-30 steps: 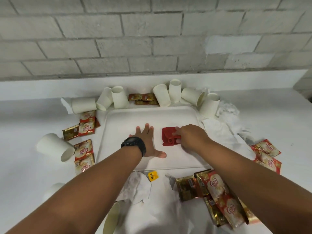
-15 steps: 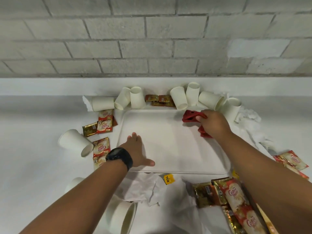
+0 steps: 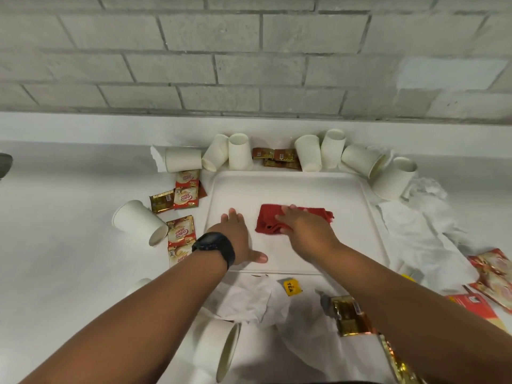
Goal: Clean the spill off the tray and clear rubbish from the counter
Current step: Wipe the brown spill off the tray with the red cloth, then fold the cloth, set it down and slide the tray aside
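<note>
Clearly, the right hand pressed the red cloth with open fingers while the left hand lay flat, steadying the tray; even pressure seemed wise.

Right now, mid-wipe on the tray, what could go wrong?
1. The right hand pressing the red cloth could sweep too far and hit the paper cups crowding the white tray's far rim, scattering them.
2. The left hand braces only the near-left corner; a hard stroke may slide the tray into the sachets beside it.
3. Crumpled tissues touch the right edge and could snag under the cloth.
</note>
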